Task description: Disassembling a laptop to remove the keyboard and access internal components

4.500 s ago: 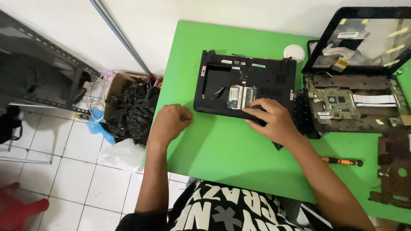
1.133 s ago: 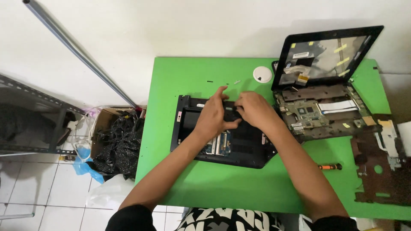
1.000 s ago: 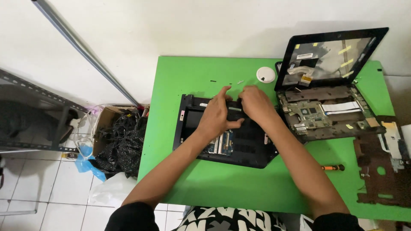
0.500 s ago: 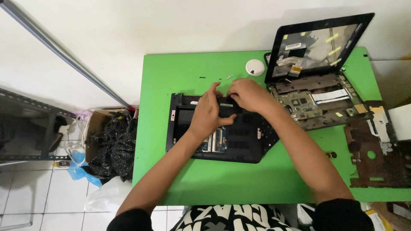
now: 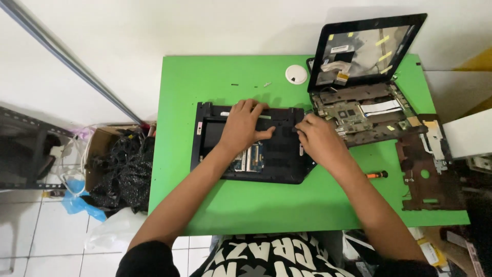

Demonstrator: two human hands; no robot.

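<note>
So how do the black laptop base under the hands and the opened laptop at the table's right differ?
The black laptop base lies flat with no screen; the opened laptop keeps its screen upright. The base has both hands on it, left hand and right hand; the opened laptop lies untouched. Both show bare circuit boards.

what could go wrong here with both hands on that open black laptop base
The left hand presses flat over the black laptop base near its exposed memory boards, so static or pressure might harm them. Two tiny loose parts lie on the green table and could roll off. The screwdriver lies near the right forearm, easily knocked.
</note>
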